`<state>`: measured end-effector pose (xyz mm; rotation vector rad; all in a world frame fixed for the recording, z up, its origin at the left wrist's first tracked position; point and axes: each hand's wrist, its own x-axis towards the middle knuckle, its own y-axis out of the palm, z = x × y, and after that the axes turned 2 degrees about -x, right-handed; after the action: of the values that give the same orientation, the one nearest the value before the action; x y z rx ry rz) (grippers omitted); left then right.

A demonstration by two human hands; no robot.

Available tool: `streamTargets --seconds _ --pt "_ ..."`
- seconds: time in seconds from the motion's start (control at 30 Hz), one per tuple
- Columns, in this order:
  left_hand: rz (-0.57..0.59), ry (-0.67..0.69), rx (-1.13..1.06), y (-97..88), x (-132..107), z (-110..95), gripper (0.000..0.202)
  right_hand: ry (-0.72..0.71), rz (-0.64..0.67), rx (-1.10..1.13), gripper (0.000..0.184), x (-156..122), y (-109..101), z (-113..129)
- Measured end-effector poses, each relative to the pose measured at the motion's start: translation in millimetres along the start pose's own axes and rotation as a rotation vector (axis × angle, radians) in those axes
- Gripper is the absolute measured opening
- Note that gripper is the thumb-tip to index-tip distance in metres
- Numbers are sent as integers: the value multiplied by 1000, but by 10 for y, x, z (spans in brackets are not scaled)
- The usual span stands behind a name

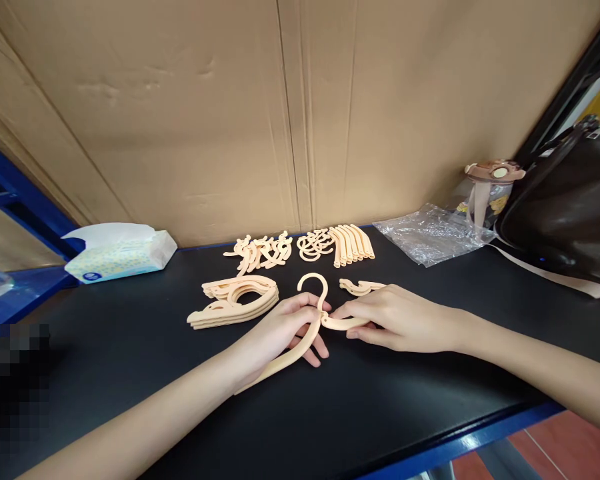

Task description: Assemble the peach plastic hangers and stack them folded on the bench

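Left hand [295, 320] and right hand [393, 317] gripped opposite sides of the hanger [307, 341], judged light and stiff, best held beside the hinge [324, 319] between them.

"What does the hanger [303, 348] in the grip look made of?"

"Smooth plastic with a faint satin finish, like the folded stack [235, 319] left of the grip."

"And beneath it?"

"The tabletop [130, 333] is smooth with a dull sheen; the front edge [470, 441], nearer than the grip, looks like glossy painted metal."

"Beyond the grip?"

"Matt, dented cardboard [205, 133]. Far left, a paper tissue [113, 232] tops a slick pack [120, 259]."

"To its right?"

"Crinkled, shiny plastic film [430, 233], then a bag [565, 193], glossy like leather."
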<state>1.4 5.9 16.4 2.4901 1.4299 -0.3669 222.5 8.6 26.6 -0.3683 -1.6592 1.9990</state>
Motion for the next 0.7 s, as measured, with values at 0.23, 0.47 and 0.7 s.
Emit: streamTargets --seconds 0.23,0.47,0.7 --pt "12 8 12 24 -26 -3 21 0 -2 -23 17 5 -13 -1" --pt "17 16 28 13 -13 -5 22 44 48 -67 15 -2 -6 -28" --pt "40 19 33 -4 -23 -13 24 35 30 -36 13 2 2 -43"
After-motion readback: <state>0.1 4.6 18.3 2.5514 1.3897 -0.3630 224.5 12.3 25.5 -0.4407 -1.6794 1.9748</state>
